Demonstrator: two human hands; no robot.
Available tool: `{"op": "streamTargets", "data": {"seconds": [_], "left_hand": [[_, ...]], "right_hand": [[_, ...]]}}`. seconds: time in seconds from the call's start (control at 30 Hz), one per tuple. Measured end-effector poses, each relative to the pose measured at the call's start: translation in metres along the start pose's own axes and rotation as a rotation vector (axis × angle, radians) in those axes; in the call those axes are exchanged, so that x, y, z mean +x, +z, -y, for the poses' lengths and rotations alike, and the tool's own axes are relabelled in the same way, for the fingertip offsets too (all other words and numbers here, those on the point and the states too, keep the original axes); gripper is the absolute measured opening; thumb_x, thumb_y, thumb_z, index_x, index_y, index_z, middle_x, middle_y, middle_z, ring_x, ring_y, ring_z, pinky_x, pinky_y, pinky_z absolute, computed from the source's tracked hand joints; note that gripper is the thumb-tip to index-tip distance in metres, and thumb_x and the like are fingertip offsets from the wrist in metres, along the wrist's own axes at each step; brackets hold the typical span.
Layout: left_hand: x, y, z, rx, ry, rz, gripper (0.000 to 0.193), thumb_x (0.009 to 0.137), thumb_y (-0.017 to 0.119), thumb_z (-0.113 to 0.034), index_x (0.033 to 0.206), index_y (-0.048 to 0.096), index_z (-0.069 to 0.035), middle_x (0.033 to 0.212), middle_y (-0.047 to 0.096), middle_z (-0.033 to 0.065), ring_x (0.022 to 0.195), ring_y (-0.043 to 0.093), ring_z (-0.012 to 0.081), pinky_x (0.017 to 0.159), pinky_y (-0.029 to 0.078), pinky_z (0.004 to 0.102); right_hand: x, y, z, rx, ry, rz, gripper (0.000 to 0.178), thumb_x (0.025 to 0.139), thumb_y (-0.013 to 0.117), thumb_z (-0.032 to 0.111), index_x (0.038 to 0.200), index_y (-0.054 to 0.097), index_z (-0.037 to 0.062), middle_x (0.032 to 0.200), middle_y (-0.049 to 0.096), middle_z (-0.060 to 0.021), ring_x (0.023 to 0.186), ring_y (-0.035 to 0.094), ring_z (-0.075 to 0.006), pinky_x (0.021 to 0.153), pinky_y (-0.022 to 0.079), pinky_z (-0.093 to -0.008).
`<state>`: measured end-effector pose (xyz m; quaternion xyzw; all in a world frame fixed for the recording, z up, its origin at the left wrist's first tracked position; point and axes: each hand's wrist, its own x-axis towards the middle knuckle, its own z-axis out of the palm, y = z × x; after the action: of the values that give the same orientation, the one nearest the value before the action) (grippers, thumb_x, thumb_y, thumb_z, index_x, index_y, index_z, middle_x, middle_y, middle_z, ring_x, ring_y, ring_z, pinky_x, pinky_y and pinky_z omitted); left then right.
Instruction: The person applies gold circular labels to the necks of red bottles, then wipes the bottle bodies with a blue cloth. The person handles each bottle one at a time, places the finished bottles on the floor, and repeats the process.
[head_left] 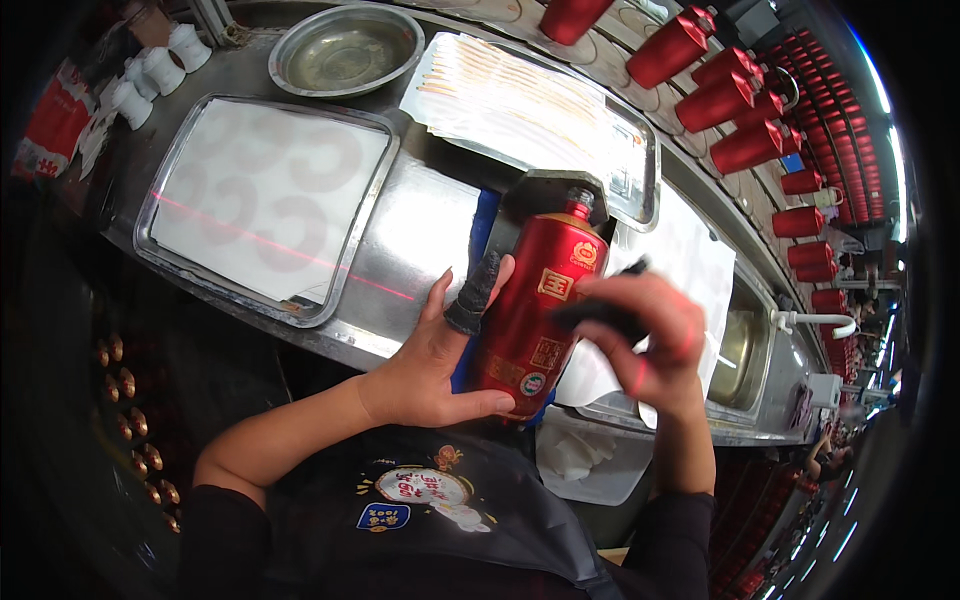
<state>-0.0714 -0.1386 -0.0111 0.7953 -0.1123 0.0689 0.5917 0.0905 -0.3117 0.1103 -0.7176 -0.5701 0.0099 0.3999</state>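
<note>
A glossy red bottle (546, 300) with gold emblems and a bare threaded neck lies tilted in front of me, its neck pointing away. It rests in a dark holder (545, 183) with blue lining at its edges. My left hand (425, 360) steadies the bottle from the left, thumb across its lower end and a black-wrapped finger along its side. Over the bottle's right side is my right hand (655, 325), smeared by motion, with black wrapping on its fingers. Whether it pinches anything does not show.
Left stands a metal tray (335, 290) with a white sheet crossed by a red laser line. Behind are a metal basin (300, 85) and a tray (648, 150) with pale strips. Several red bottles (715, 100) line the conveyor at right, near a sink (765, 370) and white tap (835, 325).
</note>
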Motion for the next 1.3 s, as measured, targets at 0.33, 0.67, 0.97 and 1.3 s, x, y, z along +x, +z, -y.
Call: {"op": "streamTargets", "data": {"seconds": [0.33, 0.67, 0.97, 1.3], "left_hand": [[0.005, -0.005, -0.01, 0.107, 0.004, 0.013, 0.092, 0.088, 0.07, -0.055, 0.16, 0.03, -0.014, 0.169, 0.014, 0.0208, 0.155, 0.019, 0.0399, 0.119, 0.001, 0.0647], [0.045, -0.018, -0.006, 0.271, -0.045, 0.009, 0.07, 0.104, 0.04, -0.057, 0.155, 0.042, -0.008, 0.167, 0.018, 0.025, 0.155, 0.02, 0.0391, 0.118, -0.005, 0.0641], [0.024, -0.013, -0.003, 0.108, -0.039, -0.143, 0.065, 0.106, 0.047, -0.045, 0.154, 0.041, -0.002, 0.167, 0.021, 0.025, 0.154, 0.024, 0.0381, 0.121, 0.01, 0.0557], [-0.002, -0.005, 0.002, -0.122, 0.019, -0.16, 0.078, 0.104, 0.052, -0.045, 0.157, 0.027, 0.006, 0.167, 0.022, 0.0238, 0.154, 0.023, 0.033, 0.124, 0.017, 0.0435]], "right_hand": [[-0.017, 0.016, 0.004, -0.012, 0.122, -0.359, 0.03, 0.082, 0.08, -0.001, 0.109, 0.067, -0.0023, 0.092, 0.072, -0.0123, 0.083, 0.072, -0.0179, 0.074, 0.057, -0.0287], [-0.049, 0.025, -0.022, 0.013, 0.283, -0.473, 0.027, 0.085, 0.078, 0.003, 0.11, 0.066, 0.0005, 0.089, 0.069, -0.0108, 0.082, 0.069, -0.0183, 0.072, 0.055, -0.0276], [-0.035, 0.027, -0.027, -0.23, 0.176, -0.437, 0.019, 0.082, 0.073, 0.003, 0.098, 0.064, 0.0056, 0.085, 0.066, -0.0119, 0.078, 0.067, -0.0299, 0.068, 0.055, -0.0376], [-0.083, 0.055, 0.043, -0.103, -0.352, -0.205, 0.021, 0.063, 0.075, 0.014, 0.081, 0.066, 0.0077, 0.074, 0.051, -0.0015, 0.074, 0.058, -0.0203, 0.062, 0.049, -0.0325]]}}
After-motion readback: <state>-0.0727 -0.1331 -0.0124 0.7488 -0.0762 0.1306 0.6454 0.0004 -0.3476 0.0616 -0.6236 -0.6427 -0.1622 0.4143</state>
